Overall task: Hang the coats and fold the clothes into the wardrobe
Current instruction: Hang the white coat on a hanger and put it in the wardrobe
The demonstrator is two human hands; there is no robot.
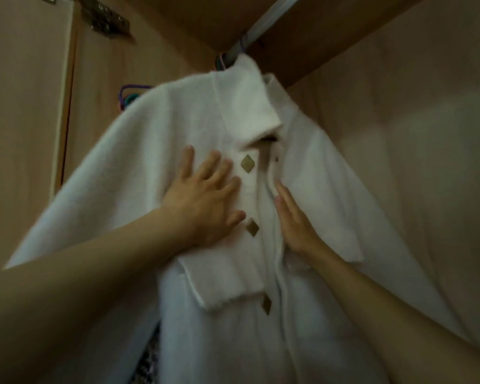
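Both forearms enter from the bottom corners, cut off by the picture's edge. The left hand [205,200] lies flat with fingers spread, pressing the white coat [117,206] beside its diamond buttons [247,163]. The right hand [294,220] is seen edge-on with straight fingers against the front opening, its thumb hidden. Below the left forearm a dark patterned fabric [150,356] peeks out, too blurred to identify. Above the hands the collar hides the coat's hanger. Coloured hangers [130,95] show behind its shoulder, under the rail [263,26].

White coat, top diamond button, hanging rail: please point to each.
white coat [108,189]: head view, shoulder panel
top diamond button [247,163]: head view, its centre
hanging rail [262,24]: head view, bare metal stretch
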